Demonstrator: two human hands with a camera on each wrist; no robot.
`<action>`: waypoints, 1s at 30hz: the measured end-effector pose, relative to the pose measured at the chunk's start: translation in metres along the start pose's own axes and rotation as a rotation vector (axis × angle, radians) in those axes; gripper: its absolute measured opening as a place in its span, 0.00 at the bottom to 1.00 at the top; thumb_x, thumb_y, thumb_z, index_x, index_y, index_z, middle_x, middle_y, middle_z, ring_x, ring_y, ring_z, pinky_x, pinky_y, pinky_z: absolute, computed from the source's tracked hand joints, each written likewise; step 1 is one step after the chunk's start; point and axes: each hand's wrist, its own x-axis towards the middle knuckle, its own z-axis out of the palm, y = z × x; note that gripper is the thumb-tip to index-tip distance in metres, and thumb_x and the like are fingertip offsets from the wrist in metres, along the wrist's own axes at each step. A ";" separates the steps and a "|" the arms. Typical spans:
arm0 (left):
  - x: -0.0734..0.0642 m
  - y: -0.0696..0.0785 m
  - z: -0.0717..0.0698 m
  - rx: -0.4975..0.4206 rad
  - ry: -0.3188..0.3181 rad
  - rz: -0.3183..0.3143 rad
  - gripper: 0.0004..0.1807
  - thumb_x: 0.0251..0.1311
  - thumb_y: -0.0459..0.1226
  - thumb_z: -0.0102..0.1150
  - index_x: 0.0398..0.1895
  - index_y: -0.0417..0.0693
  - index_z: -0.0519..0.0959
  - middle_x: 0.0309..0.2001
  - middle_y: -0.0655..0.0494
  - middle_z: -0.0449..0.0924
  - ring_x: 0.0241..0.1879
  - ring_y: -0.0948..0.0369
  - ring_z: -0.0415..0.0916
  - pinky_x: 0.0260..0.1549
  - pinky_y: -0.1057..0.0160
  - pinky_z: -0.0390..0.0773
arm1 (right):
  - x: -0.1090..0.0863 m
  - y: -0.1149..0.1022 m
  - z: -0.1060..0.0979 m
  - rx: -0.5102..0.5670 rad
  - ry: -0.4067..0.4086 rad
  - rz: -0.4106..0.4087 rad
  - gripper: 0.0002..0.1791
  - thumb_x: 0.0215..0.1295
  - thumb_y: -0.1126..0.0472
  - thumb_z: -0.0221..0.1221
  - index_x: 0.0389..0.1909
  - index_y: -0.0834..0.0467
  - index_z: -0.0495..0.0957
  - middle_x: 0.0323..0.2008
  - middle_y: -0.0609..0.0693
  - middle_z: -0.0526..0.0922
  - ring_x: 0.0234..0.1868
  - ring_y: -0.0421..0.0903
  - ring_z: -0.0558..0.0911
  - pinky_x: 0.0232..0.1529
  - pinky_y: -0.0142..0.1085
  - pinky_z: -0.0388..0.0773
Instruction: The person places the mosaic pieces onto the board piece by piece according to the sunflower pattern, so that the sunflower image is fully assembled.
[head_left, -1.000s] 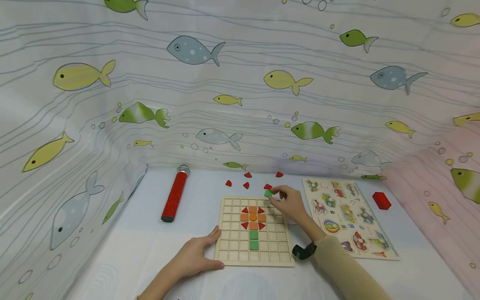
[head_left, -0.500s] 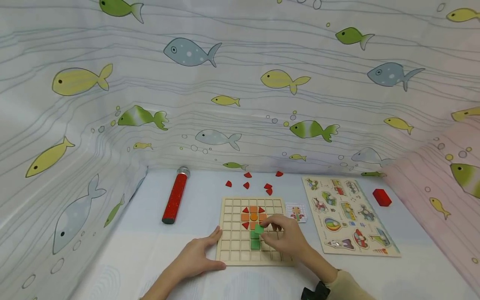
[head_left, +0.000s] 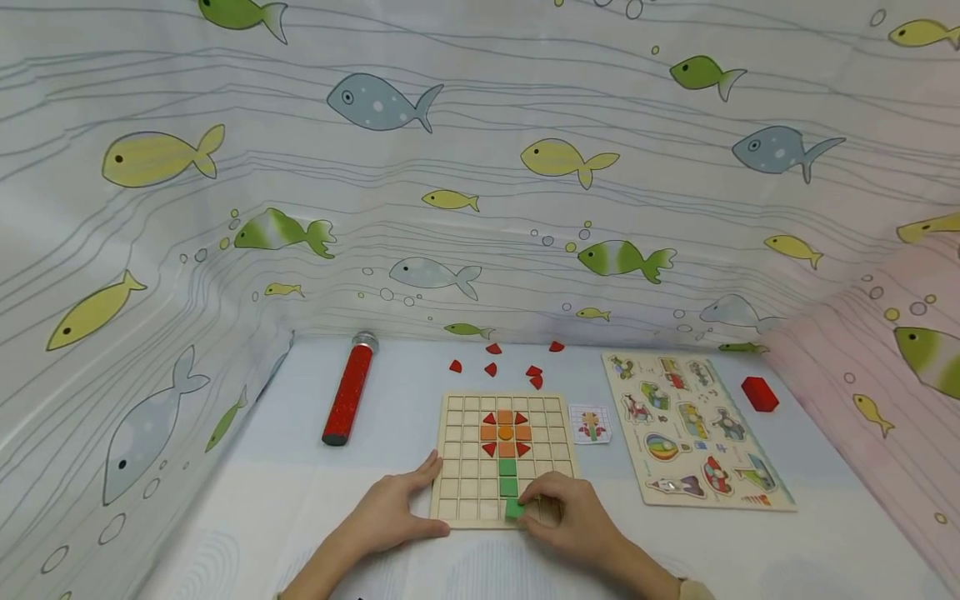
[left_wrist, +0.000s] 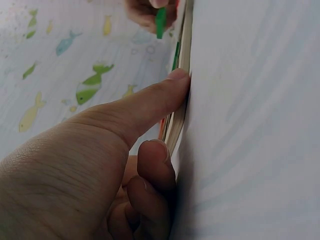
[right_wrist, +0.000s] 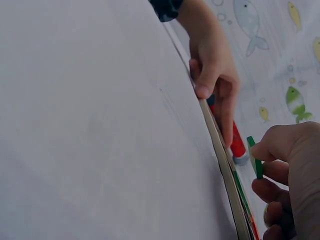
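Observation:
A wooden grid board (head_left: 457, 487) lies flat in the head view. On it are orange squares (head_left: 489, 432) around an orange disc (head_left: 506, 433), with red triangles (head_left: 489, 448) at the corners. Two green squares (head_left: 507, 477) run below them in a column. My right hand (head_left: 566, 510) pinches another green square tile (head_left: 514, 509), tilted over the board's nearest row; the right wrist view shows this tile (right_wrist: 255, 157) between thumb and fingers, above the board. My left hand (head_left: 392, 508) rests against the board's left side, its thumb (left_wrist: 165, 95) touching the near edge.
Several red quarter-circle pieces (head_left: 491, 369) lie behind the board. A pattern card (head_left: 590, 425) and a picture puzzle (head_left: 637, 454) are on the right, with a red block (head_left: 761, 394) beyond. At left lies a red tube (head_left: 349, 392) with a silver end. Fish-printed cloth (head_left: 450, 233) stands behind.
My right hand has brought the green tile from behind the board down to its nearest row. The pattern card has come into sight. My left hand stays at the board's left side.

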 end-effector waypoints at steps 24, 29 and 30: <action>0.002 -0.003 0.001 -0.010 0.001 0.004 0.56 0.49 0.54 0.83 0.79 0.43 0.68 0.80 0.52 0.64 0.77 0.44 0.67 0.70 0.35 0.69 | -0.003 0.002 0.005 -0.098 -0.071 -0.042 0.11 0.58 0.66 0.77 0.38 0.52 0.88 0.43 0.40 0.85 0.42 0.36 0.82 0.41 0.26 0.81; 0.001 -0.001 0.001 -0.003 0.009 0.006 0.55 0.49 0.54 0.83 0.79 0.43 0.68 0.80 0.52 0.65 0.76 0.44 0.67 0.70 0.35 0.69 | -0.003 0.005 0.007 -0.100 -0.071 -0.066 0.10 0.59 0.66 0.76 0.39 0.52 0.88 0.44 0.40 0.85 0.42 0.34 0.81 0.42 0.24 0.80; 0.001 0.000 0.001 -0.002 0.011 0.007 0.55 0.49 0.54 0.83 0.79 0.43 0.68 0.80 0.52 0.65 0.76 0.44 0.67 0.70 0.35 0.69 | -0.003 0.006 0.007 -0.100 -0.069 -0.073 0.09 0.60 0.66 0.76 0.39 0.52 0.88 0.44 0.40 0.85 0.42 0.34 0.80 0.41 0.23 0.79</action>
